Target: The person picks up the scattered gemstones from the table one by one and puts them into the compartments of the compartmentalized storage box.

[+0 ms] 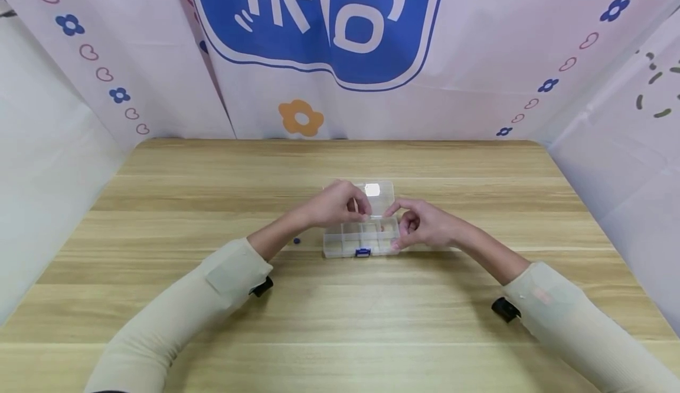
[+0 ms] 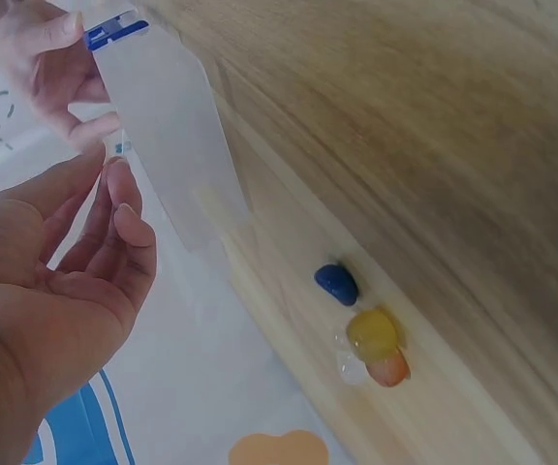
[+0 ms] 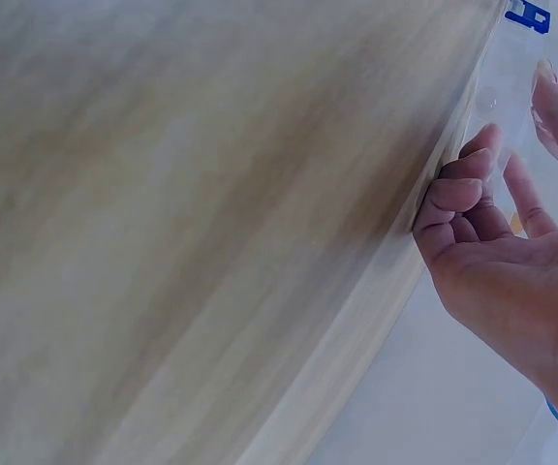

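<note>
Setting: a wooden table (image 1: 212, 322) stood inside a booth of pale printed cloth (image 1: 478, 56) with blue lettering, flowers and hearts.
Box: a small clear plastic box (image 1: 361, 241) with divided compartments lay near the middle of the table, its lid (image 1: 378, 195) raised toward the far side and a blue latch (image 1: 363, 252) on the near wall.
Left hand: the left hand (image 1: 337, 204) hovered over the box's left half, fingers loosely curled with the tips together above the compartments; whether they pinched anything could not be told.
Right hand: the right hand (image 1: 422, 225) met the box's right end, thumb against the near corner and forefinger reaching over the rim; the grip was narrow and light.
Beads: a blue bead (image 2: 337, 284), a yellow one (image 2: 372, 334) and an orange one (image 2: 389, 368) lay on the table left of the box, apart from both hands.
Handling: the box looked light, stiff, smooth and easily slid; it was judged best held by its end walls, not by the thin hinged lid.
</note>
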The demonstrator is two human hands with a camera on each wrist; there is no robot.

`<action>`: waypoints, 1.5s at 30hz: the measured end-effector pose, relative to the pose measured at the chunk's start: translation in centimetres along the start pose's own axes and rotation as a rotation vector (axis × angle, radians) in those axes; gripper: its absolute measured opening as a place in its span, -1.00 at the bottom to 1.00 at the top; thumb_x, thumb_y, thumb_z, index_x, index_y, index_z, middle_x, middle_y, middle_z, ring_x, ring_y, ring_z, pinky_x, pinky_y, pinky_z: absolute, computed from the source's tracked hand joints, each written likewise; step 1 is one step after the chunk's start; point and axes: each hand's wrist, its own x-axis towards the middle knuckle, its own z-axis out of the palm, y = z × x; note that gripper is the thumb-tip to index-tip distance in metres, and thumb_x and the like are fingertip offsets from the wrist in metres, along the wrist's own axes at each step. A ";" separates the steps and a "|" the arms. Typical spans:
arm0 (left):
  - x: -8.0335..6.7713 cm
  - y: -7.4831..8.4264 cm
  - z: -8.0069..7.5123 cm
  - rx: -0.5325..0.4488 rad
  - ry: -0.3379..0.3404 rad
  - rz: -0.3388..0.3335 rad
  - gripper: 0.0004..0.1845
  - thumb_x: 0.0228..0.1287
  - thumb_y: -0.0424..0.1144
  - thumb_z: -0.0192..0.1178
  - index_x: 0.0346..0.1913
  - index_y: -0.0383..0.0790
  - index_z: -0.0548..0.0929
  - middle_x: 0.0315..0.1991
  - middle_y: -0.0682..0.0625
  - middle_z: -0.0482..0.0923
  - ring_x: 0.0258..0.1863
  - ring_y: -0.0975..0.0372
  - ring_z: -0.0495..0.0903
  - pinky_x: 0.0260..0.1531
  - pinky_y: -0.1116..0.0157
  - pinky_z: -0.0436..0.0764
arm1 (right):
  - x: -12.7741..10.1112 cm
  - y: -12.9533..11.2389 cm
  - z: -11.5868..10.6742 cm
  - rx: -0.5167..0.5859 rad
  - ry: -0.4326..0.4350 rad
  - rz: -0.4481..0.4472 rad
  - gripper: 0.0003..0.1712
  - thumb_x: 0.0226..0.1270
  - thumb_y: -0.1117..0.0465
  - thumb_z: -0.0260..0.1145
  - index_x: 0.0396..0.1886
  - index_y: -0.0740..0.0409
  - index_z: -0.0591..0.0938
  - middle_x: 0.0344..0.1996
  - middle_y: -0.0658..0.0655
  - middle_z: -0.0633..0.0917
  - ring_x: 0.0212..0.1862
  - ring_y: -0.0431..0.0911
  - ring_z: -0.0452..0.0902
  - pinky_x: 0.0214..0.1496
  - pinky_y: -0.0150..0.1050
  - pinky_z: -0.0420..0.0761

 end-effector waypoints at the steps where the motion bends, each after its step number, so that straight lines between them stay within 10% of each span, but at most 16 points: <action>1: 0.1 0.0 0.0 0.005 0.001 0.001 -0.94 0.30 -0.48 0.38 -0.21 -0.37 0.79 -0.29 -0.08 0.75 -0.40 0.24 0.65 -0.33 0.40 0.67 | 0.0 0.0 0.0 0.000 0.000 0.001 -0.37 0.16 0.44 0.56 0.20 0.35 0.49 -0.52 0.08 0.59 -0.45 -0.15 0.41 -0.36 -0.39 0.41; 24: -0.1 0.2 -0.1 0.024 -0.009 -0.021 -0.85 0.31 -0.47 0.36 -0.09 -0.39 0.78 -0.31 -0.08 0.72 -0.41 0.23 0.61 -0.36 0.41 0.62 | 0.0 -0.1 0.0 -0.007 -0.002 -0.002 -0.37 0.16 0.44 0.57 0.20 0.34 0.50 -0.52 0.08 0.59 -0.44 -0.16 0.41 -0.35 -0.39 0.40; 45: -5.1 -1.4 -2.5 -0.013 0.092 -0.074 -0.89 0.34 -0.46 0.36 -0.13 -0.43 0.75 -0.26 -0.10 0.74 -0.31 0.18 0.65 -0.24 0.28 0.68 | -0.2 0.0 0.1 0.016 -0.006 -0.009 -0.37 0.16 0.46 0.55 0.21 0.37 0.49 -0.52 0.10 0.59 -0.43 -0.16 0.40 -0.32 -0.39 0.41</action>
